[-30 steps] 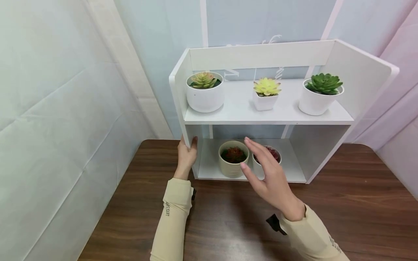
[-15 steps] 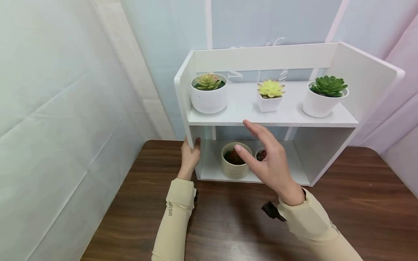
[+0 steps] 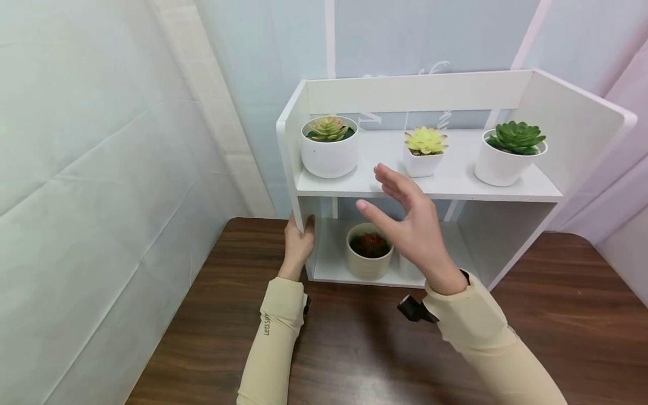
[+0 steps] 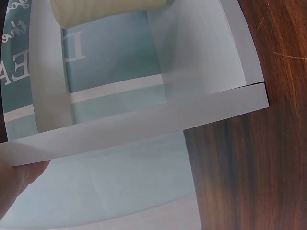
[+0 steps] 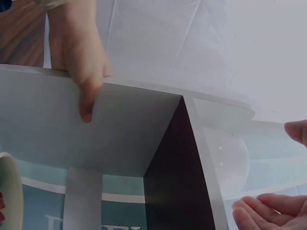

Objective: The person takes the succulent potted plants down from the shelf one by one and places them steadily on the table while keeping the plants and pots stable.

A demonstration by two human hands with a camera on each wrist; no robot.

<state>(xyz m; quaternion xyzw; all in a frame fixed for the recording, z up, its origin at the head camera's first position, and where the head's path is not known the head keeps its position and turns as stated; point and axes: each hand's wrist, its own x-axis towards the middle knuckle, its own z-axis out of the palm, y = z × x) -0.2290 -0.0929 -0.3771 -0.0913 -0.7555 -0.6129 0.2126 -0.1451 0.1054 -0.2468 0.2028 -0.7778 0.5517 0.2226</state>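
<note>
My left hand (image 3: 298, 244) grips the left side panel of a white two-tier shelf (image 3: 562, 129); in the right wrist view its thumb (image 5: 87, 103) lies on the panel's inner face. My right hand (image 3: 412, 225) hovers before the upper board's front edge, thumb and fingers apart, holding nothing. Closest to it above is a small square white pot with a yellow-green succulent (image 3: 424, 152). To its left stands a round white pot with a pinkish-green succulent (image 3: 330, 154). Below, a cream pot (image 3: 368, 267) holds a red plant. Another white pot (image 3: 409, 269) is mostly hidden by my right hand.
A dark green succulent in a white pot (image 3: 506, 157) stands at the upper tier's right end. The shelf rests on a dark wooden table (image 3: 349, 343). A pale curtain (image 3: 101, 169) hangs on the left, and a blue printed cloth (image 3: 435, 34) is behind.
My right hand has risen from in front of the lower pots to the level of the upper board, uncovering the cream pot's plant. My left hand keeps its grip on the panel.
</note>
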